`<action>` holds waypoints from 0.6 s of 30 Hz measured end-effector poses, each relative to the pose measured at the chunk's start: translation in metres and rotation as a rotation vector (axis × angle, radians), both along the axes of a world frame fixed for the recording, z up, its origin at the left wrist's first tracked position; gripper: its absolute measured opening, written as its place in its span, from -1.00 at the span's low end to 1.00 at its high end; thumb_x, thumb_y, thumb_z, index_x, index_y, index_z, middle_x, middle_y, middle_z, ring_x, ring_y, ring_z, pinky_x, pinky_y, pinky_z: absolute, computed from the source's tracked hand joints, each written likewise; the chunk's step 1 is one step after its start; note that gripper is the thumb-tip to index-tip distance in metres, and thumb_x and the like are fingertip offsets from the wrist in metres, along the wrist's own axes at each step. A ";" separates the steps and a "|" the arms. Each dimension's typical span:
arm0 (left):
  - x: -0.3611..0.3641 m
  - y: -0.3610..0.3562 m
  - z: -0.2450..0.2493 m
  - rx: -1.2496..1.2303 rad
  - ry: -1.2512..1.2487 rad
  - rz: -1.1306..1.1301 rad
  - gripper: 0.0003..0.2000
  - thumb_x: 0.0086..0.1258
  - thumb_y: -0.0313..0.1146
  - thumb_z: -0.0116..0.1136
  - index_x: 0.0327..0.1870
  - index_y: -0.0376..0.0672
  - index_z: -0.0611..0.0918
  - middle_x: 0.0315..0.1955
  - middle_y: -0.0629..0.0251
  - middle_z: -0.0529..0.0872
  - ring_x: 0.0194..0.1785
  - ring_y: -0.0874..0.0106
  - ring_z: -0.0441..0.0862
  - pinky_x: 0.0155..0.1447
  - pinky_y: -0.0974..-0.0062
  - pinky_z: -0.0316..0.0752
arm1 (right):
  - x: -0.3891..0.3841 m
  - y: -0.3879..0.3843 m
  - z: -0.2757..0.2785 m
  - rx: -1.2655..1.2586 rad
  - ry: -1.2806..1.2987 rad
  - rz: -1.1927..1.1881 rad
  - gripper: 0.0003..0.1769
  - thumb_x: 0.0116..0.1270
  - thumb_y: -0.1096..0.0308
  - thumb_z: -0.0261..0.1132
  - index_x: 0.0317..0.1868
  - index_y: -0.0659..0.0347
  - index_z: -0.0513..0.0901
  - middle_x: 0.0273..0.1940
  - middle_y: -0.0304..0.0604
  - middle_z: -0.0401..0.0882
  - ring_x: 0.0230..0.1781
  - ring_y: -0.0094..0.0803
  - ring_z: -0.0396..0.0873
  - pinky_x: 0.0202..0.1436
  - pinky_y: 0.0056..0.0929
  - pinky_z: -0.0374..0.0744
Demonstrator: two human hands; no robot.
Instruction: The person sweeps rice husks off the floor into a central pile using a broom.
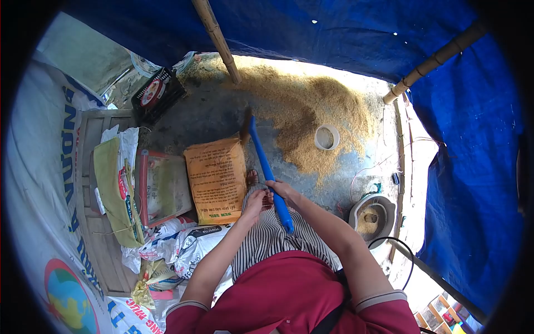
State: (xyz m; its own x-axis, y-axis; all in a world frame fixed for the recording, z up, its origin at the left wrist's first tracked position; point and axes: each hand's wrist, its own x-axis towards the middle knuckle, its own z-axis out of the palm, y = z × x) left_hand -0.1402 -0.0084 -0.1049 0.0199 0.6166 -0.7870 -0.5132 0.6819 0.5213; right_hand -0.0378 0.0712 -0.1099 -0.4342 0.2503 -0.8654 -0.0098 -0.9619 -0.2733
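A long blue handle (263,150) slants across my front, its near end over my striped trousers. At its far end is a brown, blurred part (245,127) that looks like a broom head. My right hand (282,190) is closed around the handle near its lower middle. Just left of it, my left hand (257,202) has its fingers curled in beside the handle; what they hold, if anything, is hidden. An orange printed sack (216,181) stands to the left of the handle. Ahead, golden grain or husk (300,111) lies spread on the concrete floor.
A white round tub (326,137) sits in the grain. At the right is a grey bucket (388,207) with grain inside. Bamboo poles (218,42) and a blue tarp (356,33) border the space. A black crate (158,96) and folded sacks (114,189) are left.
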 end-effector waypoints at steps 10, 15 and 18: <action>-0.011 0.005 0.011 -0.052 0.040 0.056 -0.78 0.39 -0.27 -0.32 -0.32 -0.14 0.42 -0.58 0.40 0.50 -0.46 0.55 0.50 -0.35 0.48 0.48 | -0.021 0.027 0.067 0.610 0.125 0.446 -0.56 0.17 0.28 0.15 0.02 0.32 0.34 -0.49 -0.20 0.46 -0.66 -0.60 0.38 -0.62 -0.62 0.40; -0.010 0.016 0.006 -0.004 0.128 -0.015 -0.67 0.39 -0.11 -0.37 -0.19 -0.20 0.37 -0.58 0.33 0.51 -0.54 0.52 0.53 -0.47 0.56 0.55 | -0.015 0.029 0.093 0.705 0.127 0.560 -0.59 0.15 0.32 0.14 -0.02 0.35 0.36 -0.50 -0.19 0.47 -0.68 -0.54 0.40 -0.61 -0.58 0.42; -0.007 0.025 0.020 0.037 -0.054 -0.090 -0.66 0.39 -0.10 -0.36 -0.15 -0.20 0.36 -0.51 0.29 0.53 -0.45 0.49 0.54 -0.35 0.47 0.54 | -0.004 0.029 0.116 0.572 0.059 0.616 -0.59 0.11 0.33 0.14 -0.04 0.36 0.36 -0.51 -0.12 0.49 -0.63 -0.46 0.48 -0.51 -0.51 0.47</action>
